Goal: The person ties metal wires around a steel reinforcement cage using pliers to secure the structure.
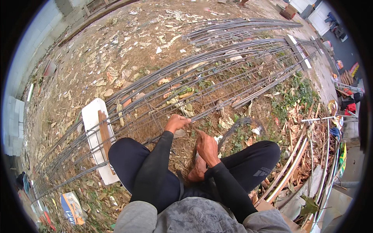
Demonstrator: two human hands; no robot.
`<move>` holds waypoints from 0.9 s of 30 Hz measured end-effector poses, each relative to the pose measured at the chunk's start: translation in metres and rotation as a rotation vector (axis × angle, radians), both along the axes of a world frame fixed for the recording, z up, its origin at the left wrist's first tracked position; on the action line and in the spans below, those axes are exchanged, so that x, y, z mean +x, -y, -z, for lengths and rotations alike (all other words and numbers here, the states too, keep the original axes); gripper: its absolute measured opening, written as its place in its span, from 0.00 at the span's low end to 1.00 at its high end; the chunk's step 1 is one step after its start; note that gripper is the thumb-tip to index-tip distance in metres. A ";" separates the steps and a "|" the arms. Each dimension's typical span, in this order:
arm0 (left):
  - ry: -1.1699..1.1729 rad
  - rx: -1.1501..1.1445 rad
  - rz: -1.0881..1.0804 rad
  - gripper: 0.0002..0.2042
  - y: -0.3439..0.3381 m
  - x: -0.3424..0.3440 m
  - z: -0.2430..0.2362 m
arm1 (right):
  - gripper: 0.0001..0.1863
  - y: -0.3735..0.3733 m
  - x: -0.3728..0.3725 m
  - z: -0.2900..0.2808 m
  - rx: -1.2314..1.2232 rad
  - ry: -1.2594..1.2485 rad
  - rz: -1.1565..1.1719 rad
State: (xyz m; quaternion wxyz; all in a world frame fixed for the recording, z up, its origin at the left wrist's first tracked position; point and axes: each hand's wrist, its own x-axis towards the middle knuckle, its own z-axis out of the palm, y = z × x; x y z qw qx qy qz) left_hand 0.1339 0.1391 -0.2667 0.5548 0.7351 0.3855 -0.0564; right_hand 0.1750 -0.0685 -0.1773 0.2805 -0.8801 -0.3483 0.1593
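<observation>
A long cage of thin steel rebar [217,83] with cross ties runs slantwise over the ground before me. My left hand [178,123] is closed at its near edge, the fingertips pinching around a rebar. Just to the right, apart from the left hand, my right hand [208,148] is curled shut above my foot. Whatever lies inside its fingers is too small or hidden to name. A loose bundle of thin dark wire [244,123] rests on the ground beyond the right hand.
A white board [92,122] with a brown wood strip lies under the cage at left; another white piece [299,52] supports its far right. More loose rebars [237,27] lie behind. Bent pipes and strips [291,167] crowd the right. Dry leaves litter the ground.
</observation>
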 end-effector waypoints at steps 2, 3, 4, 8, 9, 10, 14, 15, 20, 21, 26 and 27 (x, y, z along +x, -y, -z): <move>-0.021 -0.024 0.018 0.20 -0.003 -0.004 -0.002 | 0.19 0.003 -0.018 0.018 0.042 -0.120 0.034; -0.036 -0.056 0.037 0.20 -0.002 -0.001 -0.005 | 0.21 0.002 -0.025 0.031 0.085 -0.181 0.026; -0.013 -0.049 0.028 0.20 -0.001 0.001 -0.006 | 0.24 0.000 -0.029 0.044 0.128 -0.242 0.015; 0.042 0.033 0.022 0.19 0.003 0.005 -0.016 | 0.28 -0.025 -0.033 0.083 0.221 -0.475 0.008; 0.040 0.037 0.023 0.19 0.004 0.005 -0.017 | 0.28 -0.031 -0.031 0.089 0.224 -0.476 0.008; 0.021 0.145 0.057 0.19 0.005 0.004 -0.019 | 0.28 -0.036 -0.028 0.094 0.154 -0.455 0.009; -0.005 0.315 0.057 0.19 0.012 -0.002 -0.024 | 0.27 -0.059 -0.024 0.112 -0.007 -0.374 -0.023; 0.020 0.329 0.036 0.19 0.017 0.000 -0.024 | 0.26 -0.060 -0.024 0.119 -0.019 -0.315 0.001; 0.184 0.439 -0.009 0.17 0.034 0.001 -0.014 | 0.25 -0.061 -0.026 0.158 0.099 -0.294 0.007; 0.151 0.464 -0.024 0.17 0.026 -0.010 -0.006 | 0.26 -0.069 -0.039 0.151 0.177 -0.308 0.023; 0.181 0.394 -0.135 0.20 0.035 -0.010 -0.029 | 0.24 -0.073 -0.038 0.161 0.275 -0.283 -0.010; 0.188 0.401 -0.122 0.20 0.032 -0.007 -0.028 | 0.23 -0.076 -0.035 0.163 0.286 -0.314 -0.005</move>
